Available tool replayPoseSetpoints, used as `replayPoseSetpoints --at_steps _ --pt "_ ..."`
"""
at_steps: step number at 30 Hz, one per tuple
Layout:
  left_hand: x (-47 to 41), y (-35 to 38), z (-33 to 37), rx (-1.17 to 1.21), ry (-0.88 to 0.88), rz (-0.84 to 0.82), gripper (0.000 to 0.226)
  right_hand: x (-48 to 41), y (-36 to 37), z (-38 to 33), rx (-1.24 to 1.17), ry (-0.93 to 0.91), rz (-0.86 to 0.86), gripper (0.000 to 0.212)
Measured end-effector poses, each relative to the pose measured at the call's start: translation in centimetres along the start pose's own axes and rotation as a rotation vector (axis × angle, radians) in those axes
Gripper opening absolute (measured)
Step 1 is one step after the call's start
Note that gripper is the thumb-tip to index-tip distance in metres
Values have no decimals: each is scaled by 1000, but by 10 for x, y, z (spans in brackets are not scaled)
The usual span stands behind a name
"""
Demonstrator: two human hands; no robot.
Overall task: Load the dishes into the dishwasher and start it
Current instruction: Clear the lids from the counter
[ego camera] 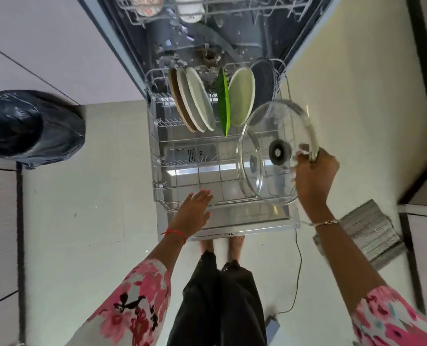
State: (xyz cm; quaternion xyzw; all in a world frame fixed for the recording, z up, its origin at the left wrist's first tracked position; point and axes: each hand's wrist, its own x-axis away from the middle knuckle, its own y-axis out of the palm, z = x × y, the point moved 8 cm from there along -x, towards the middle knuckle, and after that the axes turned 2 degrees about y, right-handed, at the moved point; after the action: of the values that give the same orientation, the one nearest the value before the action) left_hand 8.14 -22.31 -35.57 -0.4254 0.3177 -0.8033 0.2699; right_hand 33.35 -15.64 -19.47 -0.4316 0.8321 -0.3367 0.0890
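Note:
The dishwasher stands open with its lower rack (pixel 157 156) pulled out over the lowered door (pixel 232 221). Three pale plates (pixel 195 101), a green leaf-shaped dish (pixel 223 103) and another pale plate (pixel 242 96) stand upright in the rack's far half. My right hand (pixel 314 176) grips a clear glass lid (pixel 264 146) by its rim, tilted on edge over the rack's right side. My left hand (pixel 195 208) hovers flat with straight fingers at the rack's front edge, holding nothing. The upper rack (pixel 232 8) holds cups (pixel 190 8).
A bin lined with a black bag (pixel 27 126) stands at the left. A grey mat (pixel 367 231) lies on the floor at the right, a black cable (pixel 298 270) runs past my bare feet (pixel 222 245). Cabinet fronts flank the dishwasher.

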Motion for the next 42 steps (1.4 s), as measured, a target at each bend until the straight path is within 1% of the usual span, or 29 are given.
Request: replayPoseSetpoints --at_steps 3,6,9,12,15,17,19,22,27,36,39,42 --pt "-27 14 16 2 39 -8 52 -21 -32 9 -40 10 86 24" --pt "-51 32 28 9 66 -28 52 -43 -53 31 18 4 159 30" --pt "-67 48 33 20 62 -47 51 -59 -53 56 111 -11 168 25" --pt "-77 62 38 64 36 -64 49 -69 -39 74 216 -64 112 20" --pt "-82 69 35 132 -40 -16 42 -73 -21 86 295 -71 46 17" --pt "-85 72 29 150 -79 12 43 -76 -8 93 333 -64 5 16" --pt "-87 74 25 146 -86 19 44 -78 4 95 362 -80 -37 17" --pt "-89 72 27 156 -61 55 42 -82 21 92 395 -112 -92 31" --pt "-88 71 27 191 -43 98 43 -90 46 94 523 -121 -204 27" --pt "-84 70 26 217 -37 120 40 -101 72 88 536 -91 -243 18" --pt "-83 71 27 218 -40 121 39 -106 70 77 528 -100 -262 18" --pt "-82 70 28 229 -40 120 39 -107 62 76 492 -57 -252 18"
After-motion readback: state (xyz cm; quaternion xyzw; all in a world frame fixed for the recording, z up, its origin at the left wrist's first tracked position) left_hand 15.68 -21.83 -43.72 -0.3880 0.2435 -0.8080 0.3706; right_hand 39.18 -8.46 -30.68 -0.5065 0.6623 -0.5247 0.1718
